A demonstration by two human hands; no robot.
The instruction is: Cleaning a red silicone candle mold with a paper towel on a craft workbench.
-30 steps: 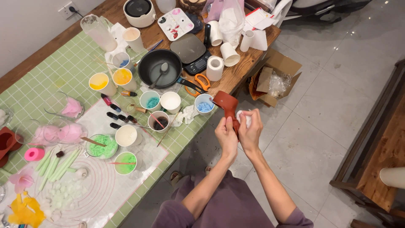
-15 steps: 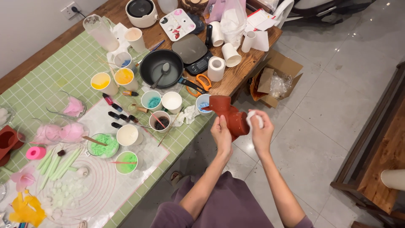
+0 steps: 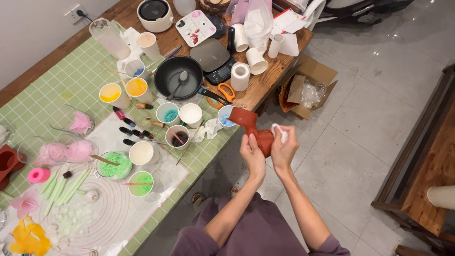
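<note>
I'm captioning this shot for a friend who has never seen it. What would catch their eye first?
Both hands, left hand and right hand, grip a reddish-brown rubbery mould off the table's edge, the right also pinching a white tissue wad. Beside them, cups of coloured paste crowd a green checked tablecloth, with a black frying pan further back.

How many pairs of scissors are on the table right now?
1: the orange-handled scissors lie near the table's edge, between the black frying pan and the white paper roll. Others may be hidden under the clutter.
</note>
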